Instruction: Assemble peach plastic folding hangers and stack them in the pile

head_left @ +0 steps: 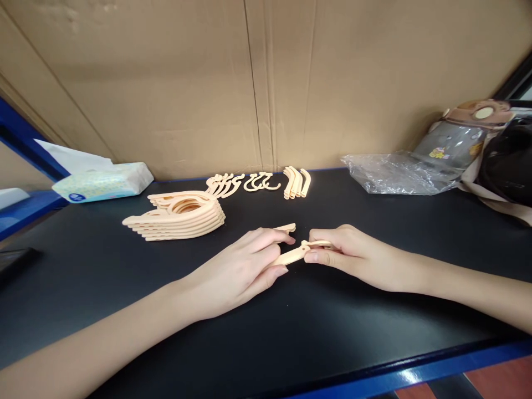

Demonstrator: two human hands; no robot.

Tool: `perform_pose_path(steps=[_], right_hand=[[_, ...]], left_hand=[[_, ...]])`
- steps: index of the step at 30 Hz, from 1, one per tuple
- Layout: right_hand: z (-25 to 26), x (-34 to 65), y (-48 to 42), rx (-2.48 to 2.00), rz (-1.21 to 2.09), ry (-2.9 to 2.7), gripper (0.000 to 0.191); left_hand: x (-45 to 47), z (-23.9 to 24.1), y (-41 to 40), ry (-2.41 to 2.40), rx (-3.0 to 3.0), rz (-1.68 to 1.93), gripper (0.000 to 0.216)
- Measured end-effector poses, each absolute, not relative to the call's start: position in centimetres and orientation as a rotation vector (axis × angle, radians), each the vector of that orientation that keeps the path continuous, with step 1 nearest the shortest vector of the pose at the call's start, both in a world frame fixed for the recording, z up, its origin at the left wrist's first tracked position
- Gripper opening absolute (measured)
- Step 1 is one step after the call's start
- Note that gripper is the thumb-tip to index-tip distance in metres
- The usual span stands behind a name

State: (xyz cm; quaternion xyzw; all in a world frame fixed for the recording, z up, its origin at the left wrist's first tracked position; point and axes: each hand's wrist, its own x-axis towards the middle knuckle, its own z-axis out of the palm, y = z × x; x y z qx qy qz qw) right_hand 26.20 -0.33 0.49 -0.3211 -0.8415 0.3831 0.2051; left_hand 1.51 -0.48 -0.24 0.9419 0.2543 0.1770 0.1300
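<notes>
My left hand [245, 266] and my right hand [349, 255] meet at the middle of the black table [291, 332]. Both pinch peach plastic hanger parts [293, 254] that join between the fingertips. The left fingers close on a straight arm piece whose tip [286, 227] pokes out behind them. The right fingers grip the other piece from the right. A stack of assembled peach hangers [178, 216] lies just behind the left hand.
Loose peach hooks [245, 183] and curved arm pieces [297, 182] lie near the cardboard back wall. A tissue pack [103, 182] sits at the left, a clear plastic bag [394, 173] and a bottle [461, 136] at the right. The table's blue edge [415, 374] runs along the front.
</notes>
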Motion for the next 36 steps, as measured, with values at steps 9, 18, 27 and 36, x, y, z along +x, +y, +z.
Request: perform_pose_path(steps=[9,18,27,36], right_hand=[[0.7,26.1,-0.4,-0.908,1.044,-2.383,0.029],[0.5,26.1,-0.3,-0.963,0.691,-2.633,0.035],[-0.2,26.5,-0.2,-1.003,0.306,-2.737,0.036],[-0.3,26.5,-0.2,-0.912,-0.044,-2.777,0.04]], left_hand=[[1.6,-0.3,-0.4,0.719,2.744,0.518,0.015],[1.6,-0.4,-0.3,0.69,2.778,0.5,0.016],[1.7,-0.2,-0.4,0.685,2.771,0.503,0.017],[1.6,-0.3,-0.4,0.686,2.782,0.476,0.017]])
